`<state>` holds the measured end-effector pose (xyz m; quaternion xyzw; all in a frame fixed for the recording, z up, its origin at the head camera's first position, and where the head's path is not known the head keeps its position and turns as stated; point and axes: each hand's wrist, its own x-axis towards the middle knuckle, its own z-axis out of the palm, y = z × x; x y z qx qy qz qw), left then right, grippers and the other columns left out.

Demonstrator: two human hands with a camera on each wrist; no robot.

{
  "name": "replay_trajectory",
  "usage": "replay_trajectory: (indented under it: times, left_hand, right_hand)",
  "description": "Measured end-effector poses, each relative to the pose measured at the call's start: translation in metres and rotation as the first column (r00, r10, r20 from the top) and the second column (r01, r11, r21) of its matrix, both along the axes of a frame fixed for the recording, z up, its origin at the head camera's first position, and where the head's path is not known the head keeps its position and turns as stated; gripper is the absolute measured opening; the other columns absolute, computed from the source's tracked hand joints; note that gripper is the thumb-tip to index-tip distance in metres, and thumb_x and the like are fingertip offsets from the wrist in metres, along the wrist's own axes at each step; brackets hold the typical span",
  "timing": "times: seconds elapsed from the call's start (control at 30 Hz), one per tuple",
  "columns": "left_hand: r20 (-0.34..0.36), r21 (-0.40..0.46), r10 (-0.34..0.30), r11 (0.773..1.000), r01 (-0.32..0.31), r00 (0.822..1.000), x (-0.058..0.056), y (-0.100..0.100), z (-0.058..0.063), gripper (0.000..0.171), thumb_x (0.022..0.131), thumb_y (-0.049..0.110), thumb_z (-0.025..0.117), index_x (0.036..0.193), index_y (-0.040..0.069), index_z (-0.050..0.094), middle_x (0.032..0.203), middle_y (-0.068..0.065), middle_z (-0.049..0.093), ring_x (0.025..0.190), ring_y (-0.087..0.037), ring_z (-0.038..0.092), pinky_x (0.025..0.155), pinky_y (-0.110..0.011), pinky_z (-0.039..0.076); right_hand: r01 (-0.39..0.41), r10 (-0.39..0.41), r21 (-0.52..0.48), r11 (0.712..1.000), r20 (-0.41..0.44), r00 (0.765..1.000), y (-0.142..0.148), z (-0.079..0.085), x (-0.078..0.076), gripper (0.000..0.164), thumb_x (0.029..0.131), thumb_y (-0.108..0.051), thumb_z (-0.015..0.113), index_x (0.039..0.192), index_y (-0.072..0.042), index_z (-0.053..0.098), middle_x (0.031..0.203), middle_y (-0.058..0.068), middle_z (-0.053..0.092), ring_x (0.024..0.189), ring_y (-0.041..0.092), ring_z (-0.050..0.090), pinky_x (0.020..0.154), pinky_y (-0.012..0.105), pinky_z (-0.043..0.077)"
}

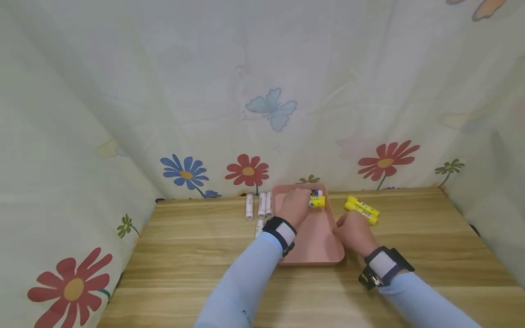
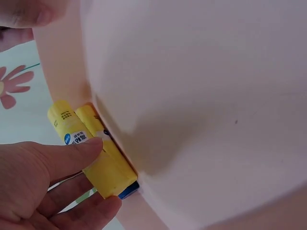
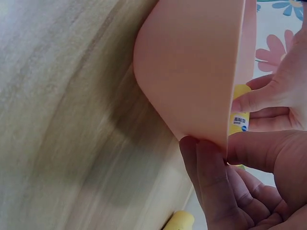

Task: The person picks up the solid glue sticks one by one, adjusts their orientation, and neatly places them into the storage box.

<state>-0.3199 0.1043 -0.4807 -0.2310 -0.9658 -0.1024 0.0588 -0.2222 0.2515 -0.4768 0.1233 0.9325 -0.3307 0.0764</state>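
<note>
In the head view my left hand (image 1: pixel 294 206) is over the far part of a pink tray (image 1: pixel 311 241). Its thumb and fingers pinch a yellow glue stick (image 2: pixel 71 123). Beside that, against the tray's wall in the left wrist view, lies a second yellow glue stick (image 2: pixel 89 115) with a blue end. My right hand (image 1: pixel 356 233) grips the tray's right rim, thumb inside and fingers outside, as the right wrist view shows. Just beyond this hand, two more yellow glue sticks (image 1: pixel 362 210) lie side by side on the table.
Several white tubes (image 1: pixel 249 207) stand or lie left of the tray, one partly behind my left wrist. The wooden table (image 1: pixel 197 255) meets a flowered curtain (image 1: pixel 205 114) at the back, and similar cloth hangs at both sides.
</note>
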Motion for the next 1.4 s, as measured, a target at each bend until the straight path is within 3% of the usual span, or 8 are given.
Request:
replay_trajectory:
  times: [0.2, 0.43, 0.67, 0.83, 1.0, 1.1, 1.3, 1.4]
  left_hand:
    - [0.019, -0.032, 0.04, 0.999, -0.039, 0.999, -0.001, 0.004, -0.01, 0.022, 0.084, 0.024, 0.069, 0.105, 0.02, 0.061, 0.084, 0.007, 0.063, 0.073, -0.006, 0.057, 0.07, -0.018, 0.049]
    - [-0.058, -0.145, 0.026, 0.989, -0.034, 0.998, -0.004, 0.008, -0.019, 0.023, 0.083, 0.022, 0.071, 0.104, 0.019, 0.062, 0.091, 0.004, 0.067, 0.077, -0.008, 0.059, 0.075, -0.019, 0.051]
    - [-0.024, -0.06, 0.039, 0.997, -0.04, 0.999, -0.004, 0.007, -0.023, 0.024, 0.084, 0.02, 0.069, 0.107, 0.019, 0.06, 0.095, 0.005, 0.066, 0.083, -0.008, 0.059, 0.078, -0.019, 0.049]
    - [-0.009, 0.065, 0.073, 0.995, -0.072, 0.997, -0.006, 0.006, -0.026, 0.024, 0.084, 0.022, 0.069, 0.107, 0.021, 0.061, 0.091, 0.007, 0.064, 0.079, -0.007, 0.056, 0.073, -0.019, 0.049]
    - [-0.036, 0.028, 0.084, 0.996, -0.083, 0.996, -0.007, 0.003, -0.027, 0.029, 0.081, 0.023, 0.073, 0.108, 0.021, 0.063, 0.095, 0.006, 0.067, 0.082, -0.007, 0.059, 0.078, -0.02, 0.051]
    - [-0.049, 0.016, 0.075, 0.997, -0.074, 0.996, -0.007, 0.002, -0.025, 0.028, 0.08, 0.022, 0.074, 0.106, 0.02, 0.063, 0.094, 0.006, 0.067, 0.081, -0.007, 0.06, 0.076, -0.02, 0.051]
    - [0.005, 0.187, 0.031, 0.982, -0.031, 1.0, -0.006, -0.008, -0.01, 0.015, 0.085, 0.019, 0.068, 0.099, 0.021, 0.067, 0.082, 0.01, 0.065, 0.067, -0.002, 0.054, 0.059, -0.016, 0.044]
    - [-0.077, 0.124, 0.049, 0.992, -0.039, 0.996, -0.004, -0.016, 0.008, 0.009, 0.087, 0.019, 0.064, 0.095, 0.02, 0.067, 0.078, 0.008, 0.064, 0.062, -0.004, 0.054, 0.052, -0.017, 0.042]
  right_hand:
    - [0.01, -0.01, 0.022, 1.0, 0.03, 0.999, -0.005, 0.003, -0.002, 0.011, 0.082, -0.011, 0.065, 0.086, -0.001, 0.068, 0.07, 0.007, 0.063, 0.058, 0.017, 0.056, 0.049, 0.025, 0.042]
    - [0.024, -0.027, 0.039, 0.999, 0.057, 0.998, -0.009, 0.001, -0.002, 0.01, 0.083, -0.011, 0.062, 0.076, -0.005, 0.066, 0.06, 0.006, 0.058, 0.053, 0.017, 0.054, 0.045, 0.023, 0.039]
    - [0.008, -0.01, 0.071, 0.997, 0.033, 0.999, -0.008, -0.002, -0.002, 0.01, 0.082, -0.011, 0.062, 0.075, -0.005, 0.066, 0.058, 0.004, 0.057, 0.051, 0.016, 0.053, 0.045, 0.023, 0.037]
    - [-0.002, 0.001, 0.075, 0.997, 0.008, 1.0, -0.008, 0.0, -0.001, 0.01, 0.082, -0.011, 0.064, 0.077, -0.003, 0.067, 0.06, 0.005, 0.059, 0.053, 0.016, 0.054, 0.045, 0.023, 0.038]
    - [-0.004, 0.003, 0.063, 0.998, 0.017, 1.0, -0.01, 0.0, -0.001, 0.009, 0.082, -0.01, 0.064, 0.077, -0.003, 0.067, 0.06, 0.005, 0.059, 0.052, 0.016, 0.053, 0.044, 0.023, 0.038]
    - [-0.009, 0.008, 0.064, 0.998, 0.015, 1.0, -0.01, 0.0, -0.001, 0.011, 0.082, -0.01, 0.063, 0.075, -0.004, 0.068, 0.058, 0.005, 0.059, 0.05, 0.016, 0.053, 0.044, 0.023, 0.038]
    - [-0.03, 0.029, 0.076, 0.997, 0.013, 1.0, -0.009, -0.005, -0.003, 0.013, 0.084, -0.011, 0.061, 0.081, 0.0, 0.068, 0.062, 0.007, 0.059, 0.054, 0.017, 0.055, 0.045, 0.024, 0.04]
    - [-0.042, 0.042, 0.079, 0.996, 0.002, 0.999, -0.008, -0.006, -0.004, 0.013, 0.085, -0.01, 0.06, 0.08, 0.0, 0.066, 0.061, 0.007, 0.058, 0.053, 0.017, 0.054, 0.045, 0.024, 0.039]
